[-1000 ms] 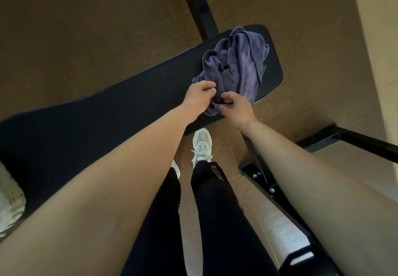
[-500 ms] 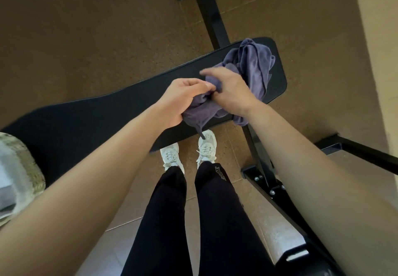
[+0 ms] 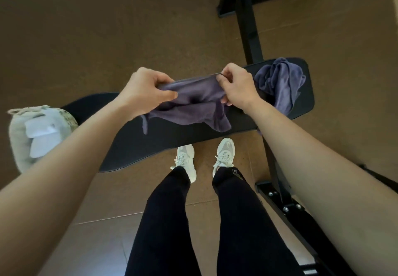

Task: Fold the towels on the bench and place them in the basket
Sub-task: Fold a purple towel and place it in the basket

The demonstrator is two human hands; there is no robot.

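A purple towel (image 3: 195, 103) hangs between my two hands above the black padded bench (image 3: 150, 144). My left hand (image 3: 144, 91) grips its top edge at the left, and my right hand (image 3: 238, 86) pinches the same edge at the right, so the edge is stretched straight while the rest droops onto the bench. A second purple towel (image 3: 282, 81) lies crumpled at the bench's right end. The pale basket (image 3: 21, 140) stands at the bench's left end with white folded cloth inside it.
The bench's black metal frame (image 3: 249, 23) runs away from me across the brown floor, and another black bar with bolts (image 3: 286, 206) lies at my lower right. My legs and white shoes (image 3: 224, 153) stand right against the bench's near edge.
Both hands lifted one towel off the crumpled pile and pulled it left toward the bench's middle, spreading its edge apart. The view shifted, bringing the basket into sight.
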